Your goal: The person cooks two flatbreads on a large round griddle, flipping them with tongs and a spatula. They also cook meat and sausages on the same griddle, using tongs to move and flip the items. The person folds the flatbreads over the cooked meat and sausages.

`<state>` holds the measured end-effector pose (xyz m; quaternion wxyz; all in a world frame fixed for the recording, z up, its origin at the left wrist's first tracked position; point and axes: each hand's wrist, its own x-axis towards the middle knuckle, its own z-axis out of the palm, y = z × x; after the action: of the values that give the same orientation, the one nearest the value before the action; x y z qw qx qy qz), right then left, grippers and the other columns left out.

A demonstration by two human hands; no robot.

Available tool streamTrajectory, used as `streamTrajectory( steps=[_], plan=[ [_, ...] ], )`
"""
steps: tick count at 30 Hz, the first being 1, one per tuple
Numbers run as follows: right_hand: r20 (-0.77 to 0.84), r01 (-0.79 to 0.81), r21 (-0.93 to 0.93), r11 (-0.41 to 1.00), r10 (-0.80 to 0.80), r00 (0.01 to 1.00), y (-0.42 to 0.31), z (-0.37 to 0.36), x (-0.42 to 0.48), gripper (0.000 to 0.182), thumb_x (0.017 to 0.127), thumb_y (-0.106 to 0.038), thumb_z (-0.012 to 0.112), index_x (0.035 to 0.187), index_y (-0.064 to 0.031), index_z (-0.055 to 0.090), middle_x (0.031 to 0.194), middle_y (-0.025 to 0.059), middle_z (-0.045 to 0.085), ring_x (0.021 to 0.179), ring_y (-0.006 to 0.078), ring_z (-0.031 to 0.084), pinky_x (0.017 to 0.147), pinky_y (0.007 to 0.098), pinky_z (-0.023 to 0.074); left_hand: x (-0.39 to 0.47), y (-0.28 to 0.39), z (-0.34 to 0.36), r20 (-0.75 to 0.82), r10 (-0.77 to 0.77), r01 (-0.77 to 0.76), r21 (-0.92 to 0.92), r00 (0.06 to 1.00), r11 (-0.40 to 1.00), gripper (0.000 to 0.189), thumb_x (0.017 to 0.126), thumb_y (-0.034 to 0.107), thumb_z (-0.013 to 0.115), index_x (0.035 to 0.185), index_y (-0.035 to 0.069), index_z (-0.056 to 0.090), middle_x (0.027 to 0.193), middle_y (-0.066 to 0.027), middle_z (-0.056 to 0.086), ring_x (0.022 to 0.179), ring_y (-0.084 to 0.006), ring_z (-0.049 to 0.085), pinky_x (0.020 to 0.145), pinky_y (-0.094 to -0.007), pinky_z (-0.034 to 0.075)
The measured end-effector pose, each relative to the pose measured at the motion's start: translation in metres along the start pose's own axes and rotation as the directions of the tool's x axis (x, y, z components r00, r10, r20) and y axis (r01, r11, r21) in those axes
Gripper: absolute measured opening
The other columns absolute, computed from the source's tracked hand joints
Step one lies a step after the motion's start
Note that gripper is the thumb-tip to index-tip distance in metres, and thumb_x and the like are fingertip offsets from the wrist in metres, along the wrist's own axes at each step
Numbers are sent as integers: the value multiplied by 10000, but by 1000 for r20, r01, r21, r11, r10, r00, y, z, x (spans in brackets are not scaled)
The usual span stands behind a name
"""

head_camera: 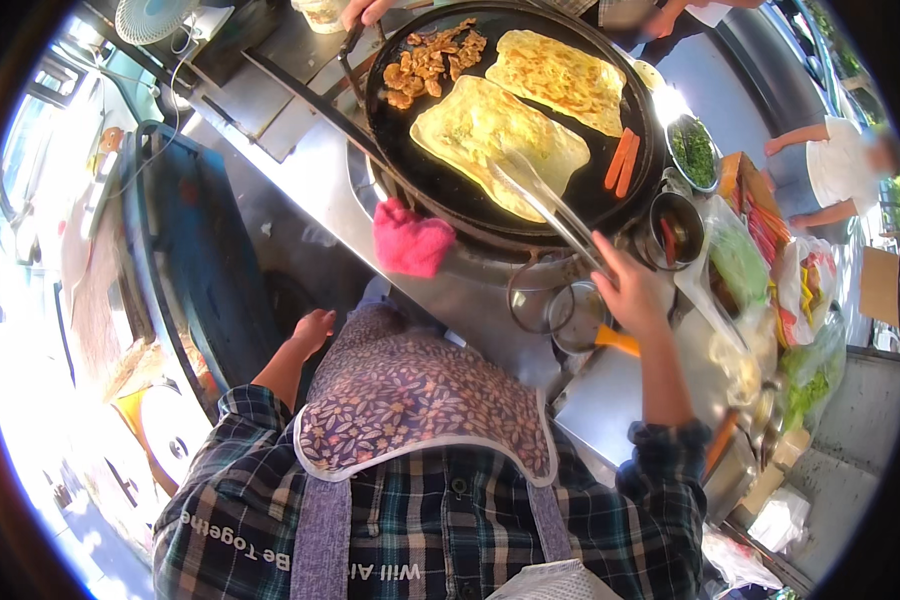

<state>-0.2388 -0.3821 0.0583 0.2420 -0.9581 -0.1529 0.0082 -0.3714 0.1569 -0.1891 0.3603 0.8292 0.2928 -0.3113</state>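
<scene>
My right hand point(630, 289) grips metal tongs point(562, 217), whose tips rest on the nearer flatbread with egg point(487, 142) on a round black griddle point(435, 180). Beside it lies a second, browned flatbread point(559, 79). Pieces of cooked meat point(435, 60) are heaped at the griddle's far left, and sausage strips point(622, 163) lie at its right. My left hand point(315, 330) hangs by my floral apron point(427, 390), away from the griddle, partly curled; nothing shows in it. A pink cloth point(412, 238) sits at the griddle's near left rim.
Right of the griddle are a bowl of chopped greens point(691, 150), a metal pot point(675, 229), a white ladle point(712, 307) and plastic bags point(802, 285). An orange-handled strainer point(581, 315) lies on the steel counter. Another person's hand point(367, 11) is at the far rim; a person point(825, 169) stands beyond.
</scene>
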Motion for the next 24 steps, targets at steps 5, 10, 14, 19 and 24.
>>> streamTrajectory(
  steps=[5,10,14,19,24],
  plan=[
    [-192,-73,187,980,109,975,-7,-4,18,533,839,-124,683,1352,-162,546,801,93,613,641,175,559,606,301,457,23,28,-23,46,75,-80,100,996,992,462,970,454,476,1114,44,632,932,-144,701,891,-283,669,807,-401,487],
    [-338,-316,-137,939,256,906,28,11,51,522,870,-238,642,1366,-142,510,840,165,660,738,338,633,668,422,496,129,-38,-42,112,134,-147,125,985,981,470,964,475,476,1035,45,650,860,-127,700,856,-276,670,777,-395,494],
    [-140,-342,-158,927,321,936,-5,-5,62,537,870,-241,635,1382,-152,496,864,181,664,798,349,642,674,425,493,162,-14,-64,123,215,-229,112,969,967,460,956,476,490,990,44,644,832,-115,690,827,-265,667,751,-376,494],
    [215,-618,493,612,603,768,-3,-76,70,391,934,-227,571,1293,-72,551,735,45,608,548,115,539,418,231,382,195,-22,-90,90,156,-161,45,984,986,421,961,440,502,977,45,645,821,-108,681,789,-248,658,726,-375,483],
    [412,-653,693,306,575,707,67,-79,106,212,957,-251,554,1015,-58,616,711,38,601,436,89,485,360,209,324,147,22,-100,98,60,-57,-35,993,998,331,976,353,520,1058,52,630,920,-63,679,813,-188,659,712,-336,490]
  ],
)
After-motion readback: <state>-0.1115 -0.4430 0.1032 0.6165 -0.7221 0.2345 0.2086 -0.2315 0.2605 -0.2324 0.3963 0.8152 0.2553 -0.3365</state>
